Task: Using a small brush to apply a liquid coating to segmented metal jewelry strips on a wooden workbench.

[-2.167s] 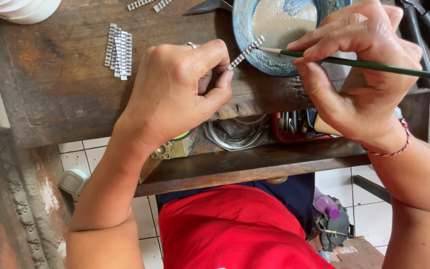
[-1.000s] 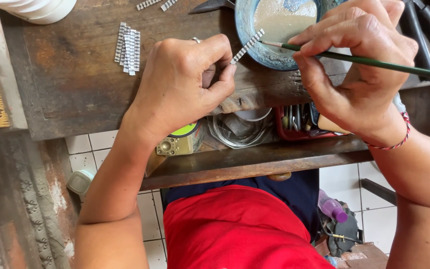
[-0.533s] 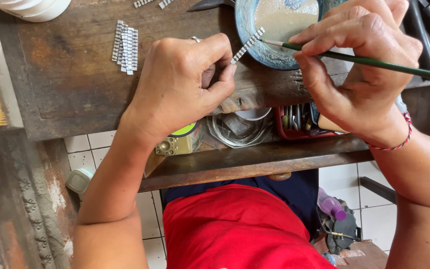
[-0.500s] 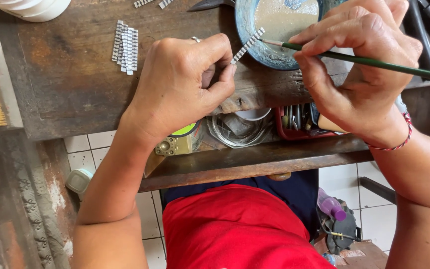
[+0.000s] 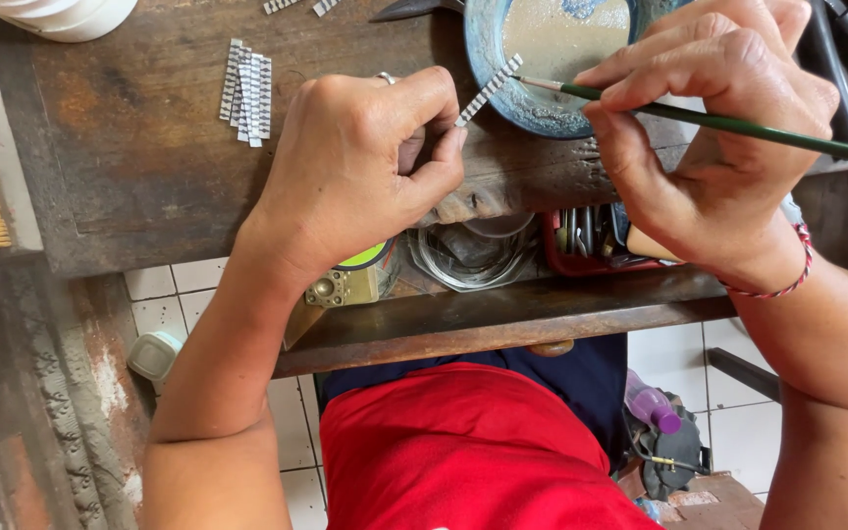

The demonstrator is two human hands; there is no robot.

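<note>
A small ridged silver strip [image 5: 488, 90] sits pinched between the thumb and fingers of the left hand [image 5: 360, 172], its free end over the rim of a blue bowl [image 5: 503, 93]. The right hand [image 5: 709, 147] grips a thin green brush [image 5: 738, 123], tip touching the strip. More strips [image 5: 247, 93] lie on the wooden bench [image 5: 130, 167].

Head camera looks straight down, close above workbench [image 5: 130, 186].
</note>
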